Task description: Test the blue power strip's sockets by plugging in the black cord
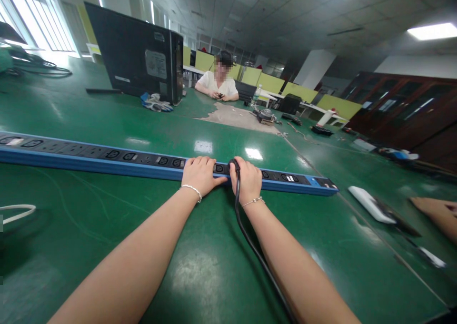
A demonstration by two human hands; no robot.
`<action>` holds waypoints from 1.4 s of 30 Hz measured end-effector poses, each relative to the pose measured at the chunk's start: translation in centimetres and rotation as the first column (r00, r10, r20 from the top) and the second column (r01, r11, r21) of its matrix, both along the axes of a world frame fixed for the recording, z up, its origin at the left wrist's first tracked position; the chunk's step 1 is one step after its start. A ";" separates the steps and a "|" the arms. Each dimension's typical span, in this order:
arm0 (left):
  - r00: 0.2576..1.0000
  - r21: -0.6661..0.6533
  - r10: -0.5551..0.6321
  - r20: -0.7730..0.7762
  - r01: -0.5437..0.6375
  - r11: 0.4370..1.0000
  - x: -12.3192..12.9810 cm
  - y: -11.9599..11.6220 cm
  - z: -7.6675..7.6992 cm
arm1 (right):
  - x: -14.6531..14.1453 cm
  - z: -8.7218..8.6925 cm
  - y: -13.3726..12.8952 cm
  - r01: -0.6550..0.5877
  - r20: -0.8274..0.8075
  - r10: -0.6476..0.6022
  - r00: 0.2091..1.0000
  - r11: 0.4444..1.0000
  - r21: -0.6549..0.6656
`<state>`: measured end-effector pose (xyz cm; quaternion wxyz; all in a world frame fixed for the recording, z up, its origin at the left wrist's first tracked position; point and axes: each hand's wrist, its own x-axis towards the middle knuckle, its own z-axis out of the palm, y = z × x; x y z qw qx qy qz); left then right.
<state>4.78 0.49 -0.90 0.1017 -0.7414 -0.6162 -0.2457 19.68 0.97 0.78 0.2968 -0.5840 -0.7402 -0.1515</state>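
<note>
A long blue power strip (89,164) with black sockets lies across the green table, from the left edge to right of centre. My left hand (200,174) is closed around the strip near its middle, thumb along the front side. Just to the right, my right hand (247,179) grips a black plug (233,165) at the strip's socket face. Whether the plug sits fully in a socket is hidden by the fingers. Its black cable (254,248) runs down toward me beside my right forearm.
A black computer case (132,53) stands at the back left, gloves (156,102) beside it. Across the green table (107,267) sits a person (218,81). A white device (371,204) lies at right, near another person's arm (435,214). A white cable loops at left.
</note>
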 end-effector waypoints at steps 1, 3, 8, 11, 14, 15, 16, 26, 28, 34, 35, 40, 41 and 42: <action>1.000 0.002 0.000 -0.002 0.000 1.000 0.0 0.0 0.0 | 0.1 -0.1 0.1 -0.009 -0.033 0.009 0.999 1.000 -0.008; 1.000 0.007 -0.002 -0.005 0.002 1.000 0.0 0.0 0.0 | 0.4 -0.4 0.6 -0.038 -0.138 0.035 0.990 0.999 -0.025; 1.000 0.006 -0.002 -0.004 0.002 1.000 0.0 0.0 -0.1 | 1.3 -1.0 1.4 -0.093 -0.353 0.074 0.933 0.995 -0.037; 1.000 -0.003 0.002 0.001 -0.002 1.000 0.0 0.0 0.0 | 1.2 -0.7 1.3 -0.101 -0.316 0.081 0.945 0.994 -0.048; 1.000 -0.001 0.004 0.000 -0.004 1.000 0.1 0.0 0.0 | 0.6 0.1 0.7 -0.070 -0.145 0.058 0.988 0.995 -0.075; 1.000 0.004 0.005 -0.001 -0.005 1.000 0.1 0.0 0.0 | 0.3 0.3 0.5 -0.049 -0.072 0.043 0.996 0.996 -0.078; 1.000 0.011 0.006 -0.002 -0.006 1.000 0.1 0.0 0.1 | 0.0 0.6 0.4 -0.025 -0.005 0.025 1.000 0.997 -0.075; 1.000 -0.002 0.009 -0.002 -0.009 1.000 0.0 -0.2 0.0 | 0.3 -0.8 -0.2 0.004 0.148 -0.003 0.989 1.000 -0.011; 1.000 -0.016 0.009 -0.002 -0.009 1.000 0.1 -0.2 0.1 | 0.4 -1.3 -0.4 0.003 0.150 -0.003 0.989 1.000 0.002; 0.998 -0.144 0.013 -0.057 -0.021 0.989 -1.7 -0.6 1.1 | 0.4 -1.1 -0.7 0.012 0.154 -0.005 0.988 0.999 -0.039; 0.996 -0.176 0.059 -0.068 -0.070 0.982 -2.8 -0.7 1.2 | 0.4 -0.9 -0.8 0.013 0.155 -0.005 0.988 0.999 -0.049; 0.970 -0.241 0.215 -0.109 -0.236 0.941 -9.7 -2.5 1.3 | 0.6 -0.6 -1.0 -0.023 0.126 0.030 0.992 0.998 -0.056; 0.968 -0.235 0.229 -0.101 -0.247 0.940 -10.7 -3.0 1.1 | 0.6 -0.7 -1.0 -0.041 0.111 0.046 0.993 0.998 -0.043; 0.967 -0.224 0.236 -0.097 -0.252 0.941 -11.4 -3.5 0.8 | 0.7 -0.7 -1.0 -0.061 0.097 0.064 0.993 0.998 -0.030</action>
